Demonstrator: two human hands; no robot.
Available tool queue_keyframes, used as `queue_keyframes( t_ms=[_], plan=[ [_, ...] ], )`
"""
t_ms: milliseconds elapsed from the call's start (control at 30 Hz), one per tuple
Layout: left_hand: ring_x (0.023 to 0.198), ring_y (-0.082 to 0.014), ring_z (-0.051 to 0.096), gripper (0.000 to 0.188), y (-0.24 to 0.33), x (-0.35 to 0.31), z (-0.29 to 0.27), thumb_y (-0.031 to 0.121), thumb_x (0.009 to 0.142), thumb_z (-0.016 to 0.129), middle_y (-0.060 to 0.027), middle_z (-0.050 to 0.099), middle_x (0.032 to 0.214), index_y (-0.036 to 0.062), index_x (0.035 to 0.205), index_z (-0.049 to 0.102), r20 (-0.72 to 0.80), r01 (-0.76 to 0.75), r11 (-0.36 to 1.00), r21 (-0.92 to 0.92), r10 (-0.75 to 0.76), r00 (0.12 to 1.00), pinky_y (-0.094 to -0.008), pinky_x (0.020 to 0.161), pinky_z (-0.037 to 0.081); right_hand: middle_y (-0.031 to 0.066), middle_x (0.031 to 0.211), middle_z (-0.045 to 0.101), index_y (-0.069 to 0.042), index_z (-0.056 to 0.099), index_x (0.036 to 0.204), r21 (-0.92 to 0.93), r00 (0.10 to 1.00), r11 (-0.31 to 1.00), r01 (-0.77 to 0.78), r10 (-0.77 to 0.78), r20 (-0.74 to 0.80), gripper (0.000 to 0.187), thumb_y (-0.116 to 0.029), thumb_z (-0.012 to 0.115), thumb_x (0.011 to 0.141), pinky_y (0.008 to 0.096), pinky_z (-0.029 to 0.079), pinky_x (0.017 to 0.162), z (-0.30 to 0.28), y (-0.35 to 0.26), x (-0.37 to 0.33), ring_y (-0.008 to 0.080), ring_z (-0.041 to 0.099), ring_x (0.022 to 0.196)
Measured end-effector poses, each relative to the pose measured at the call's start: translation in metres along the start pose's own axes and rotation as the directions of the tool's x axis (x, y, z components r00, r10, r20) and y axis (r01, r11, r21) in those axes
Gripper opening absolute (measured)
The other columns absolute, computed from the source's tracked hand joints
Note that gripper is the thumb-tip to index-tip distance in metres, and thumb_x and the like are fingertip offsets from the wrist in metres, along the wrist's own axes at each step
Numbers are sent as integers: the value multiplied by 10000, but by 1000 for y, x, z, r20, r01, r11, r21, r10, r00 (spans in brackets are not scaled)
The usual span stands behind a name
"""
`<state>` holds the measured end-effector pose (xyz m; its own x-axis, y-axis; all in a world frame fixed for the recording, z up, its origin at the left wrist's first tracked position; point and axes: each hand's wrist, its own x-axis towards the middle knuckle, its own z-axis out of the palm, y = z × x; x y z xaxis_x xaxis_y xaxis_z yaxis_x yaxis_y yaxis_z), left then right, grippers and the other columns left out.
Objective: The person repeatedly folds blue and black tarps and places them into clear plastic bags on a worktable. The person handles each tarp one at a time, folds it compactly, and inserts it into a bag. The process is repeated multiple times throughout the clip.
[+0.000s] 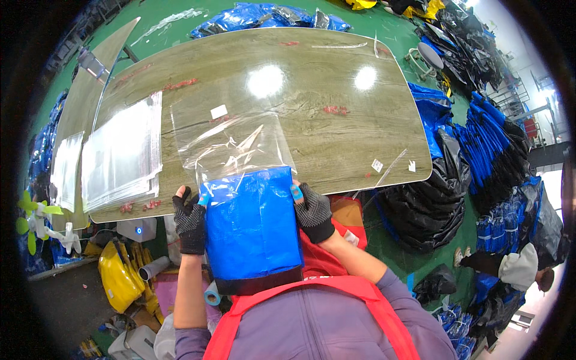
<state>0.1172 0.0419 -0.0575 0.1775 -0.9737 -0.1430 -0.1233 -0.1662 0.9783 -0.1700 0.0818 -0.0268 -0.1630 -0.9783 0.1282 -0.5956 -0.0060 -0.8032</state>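
Folded blue sheet: I had the folded blue sheet (255, 225) at the near edge of the table (360, 141), its far end over the table and its dark border past the edge on the near side.
Clear bag: The crinkled clear bag (243, 141) lay on the table just beyond the sheet; the two overlapped, but I could not tell whether the sheet's end was inside the film or merely against it.
Left glove: My left hand (191, 219), just off the table's near edge, had its thumb against the sheet's left side; the other fingers looked loosely bent.
Right glove: My right hand (314, 213), also by that edge, pinched the sheet's right side with the thumb uppermost; its fingers beneath were hidden.
Good handling: I judged that the two sides wanted even, light pressure, with the far corners square and the film smoothed so nothing snagged.
Spare sleeves: A stack of clear sleeves (123, 159) lay on the table's left part.
Labels and writing: A white label (219, 111) near the table's middle looked blank; small tags (377, 165) by its near right corner carried marks too tiny to read, and the red marks (336, 110) on its top gave me no legible word.
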Motion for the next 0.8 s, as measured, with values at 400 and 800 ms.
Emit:
queue_keyframes(
  t_ms=[400, 800],
  plan=[
    [741, -102, 540, 306, 5, -25, -5, 344, 925, 623, -44, 616, 835, 42, 977, 621, 138, 246, 889, 387, -319, 938, -253, 699, 459, 152, 730, 642, -74, 637, 1012, -345, 980, 922, 177, -134, 145, 191, -208, 598, 881, 425, 495, 573, -20, 32, -40, 338, 637, 666],
    [734, -114, 548, 267, 13, -55, 57, 293, 917, 614, -22, 625, 924, 52, 1033, 631, 375, 360, 877, -319, -232, 897, -257, 687, 461, 209, 834, 681, 6, 652, 998, 256, 929, 918, -303, 224, 295, 501, -474, 602, 863, 422, 517, 717, -61, 33, 14, 304, 681, 800]
  ],
)
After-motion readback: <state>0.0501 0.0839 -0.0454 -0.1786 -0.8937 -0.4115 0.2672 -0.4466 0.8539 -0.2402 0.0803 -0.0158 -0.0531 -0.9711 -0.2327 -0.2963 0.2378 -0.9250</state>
